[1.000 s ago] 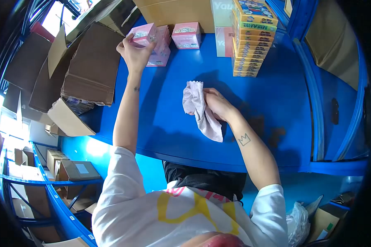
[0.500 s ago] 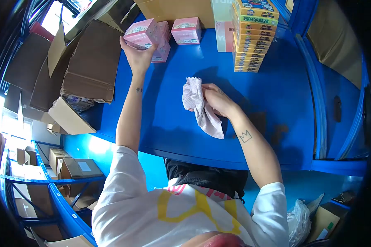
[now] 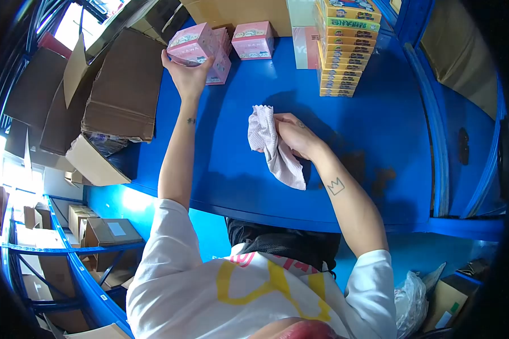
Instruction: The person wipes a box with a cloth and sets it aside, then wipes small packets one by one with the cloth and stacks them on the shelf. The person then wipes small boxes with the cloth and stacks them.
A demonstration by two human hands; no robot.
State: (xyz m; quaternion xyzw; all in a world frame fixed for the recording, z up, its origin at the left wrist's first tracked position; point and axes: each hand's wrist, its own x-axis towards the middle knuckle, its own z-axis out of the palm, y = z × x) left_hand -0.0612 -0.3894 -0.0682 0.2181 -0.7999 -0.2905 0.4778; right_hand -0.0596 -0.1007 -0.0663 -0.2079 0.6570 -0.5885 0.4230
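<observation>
My left hand (image 3: 187, 77) grips a pink box (image 3: 191, 42) from its near side, fingers at the left and thumb at the right. That box sits atop other pink boxes (image 3: 220, 69) at the back left of the blue shelf. A bunched pale pink cloth (image 3: 270, 144) is in my right hand (image 3: 294, 134), above the middle of the shelf, with one end hanging toward me. My right fingertips are partly hidden behind the cloth. One more pink box (image 3: 253, 41) stands apart, just right of the pile.
A tall stack of yellow boxes (image 3: 344, 62) stands at the back right beside pale green and pink cartons (image 3: 306, 47). An open brown carton (image 3: 121, 85) borders the left of the blue shelf (image 3: 232, 175). A blue upright (image 3: 427, 130) bounds the right side.
Both hands keep nearly the same place, the left on the pink box and the right on the cloth. The whole view has shifted very slightly.
</observation>
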